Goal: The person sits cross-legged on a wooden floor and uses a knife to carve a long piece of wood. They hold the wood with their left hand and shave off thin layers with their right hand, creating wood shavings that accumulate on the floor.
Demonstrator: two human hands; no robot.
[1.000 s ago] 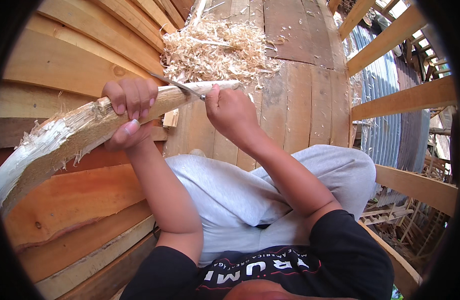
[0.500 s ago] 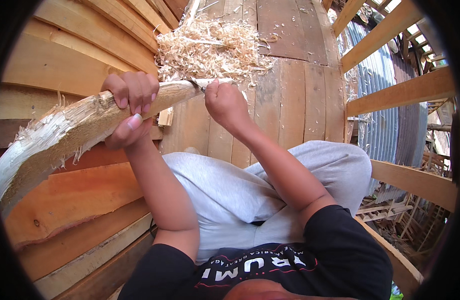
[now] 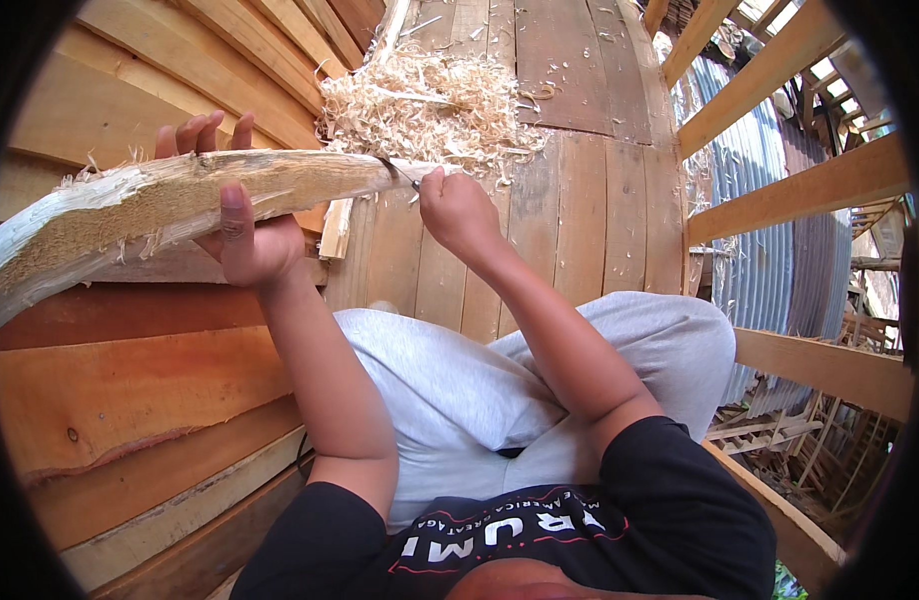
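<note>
A long, curved piece of pale wood [image 3: 310,180] reaches from the left rim to a narrower end in front of me. Its outer stretch is rough, with splintered fibres. My left hand [image 3: 259,247] holds it from below in a loose grasp, thumb on the near side and fingertips rising beyond the far side. In my closed right hand [image 3: 462,213] is a small knife [image 3: 404,174], its handle mostly hidden by the fingers. The dark blade lies across the wood close to the narrow end.
A heap of curled wood shavings [image 3: 430,110] covers part of the plank floor [image 3: 540,230] ahead. Stacked boards [image 3: 160,375] line the left side, and a short offcut [image 3: 336,230] lies beside them. Wooden rails [image 3: 800,190] run along the right, with corrugated metal sheets [image 3: 755,250] beyond.
My left hand has loosened from a tight grip over the wood to a cradling hold, its fingers extended. The wood has turned and its left part sits higher. The knife stays near the narrow end.
</note>
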